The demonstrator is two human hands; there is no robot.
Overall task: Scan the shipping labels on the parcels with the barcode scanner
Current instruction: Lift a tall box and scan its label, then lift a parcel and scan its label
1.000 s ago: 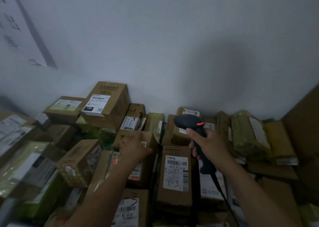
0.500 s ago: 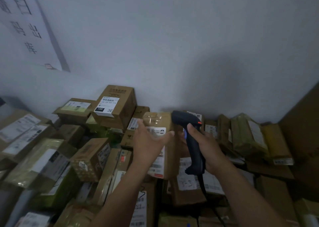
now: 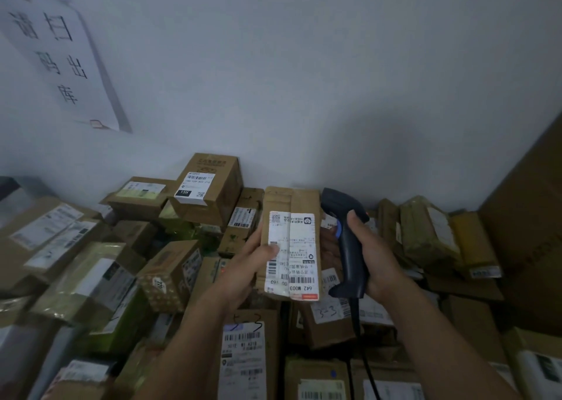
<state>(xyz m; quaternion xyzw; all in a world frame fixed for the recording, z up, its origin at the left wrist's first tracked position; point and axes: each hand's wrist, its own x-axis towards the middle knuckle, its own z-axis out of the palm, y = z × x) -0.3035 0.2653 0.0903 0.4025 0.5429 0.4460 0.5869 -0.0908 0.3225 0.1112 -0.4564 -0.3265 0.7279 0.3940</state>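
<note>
My left hand point(image 3: 243, 265) grips a narrow cardboard parcel point(image 3: 292, 205) and holds it upright above the pile, thumb across its white shipping label point(image 3: 296, 253), which faces me upside down. Just right of the parcel, my right hand point(image 3: 374, 256) grips the handle of a black corded barcode scanner point(image 3: 346, 241). The scanner's head sits beside the parcel's top right corner and points left and away from me. Its cable point(image 3: 357, 323) hangs down between the boxes.
A dense heap of labelled cardboard boxes fills the floor against a white wall, among them a tall box point(image 3: 209, 186) with a 15H label and green-wrapped packets point(image 3: 425, 232) at the right. A big carton wall point(image 3: 529, 217) stands at the far right. A paper sign point(image 3: 57, 55) hangs upper left.
My left hand has lifted the narrow parcel out of the pile and turned its label toward me. The scanner in my right hand rose and now stands beside the parcel.
</note>
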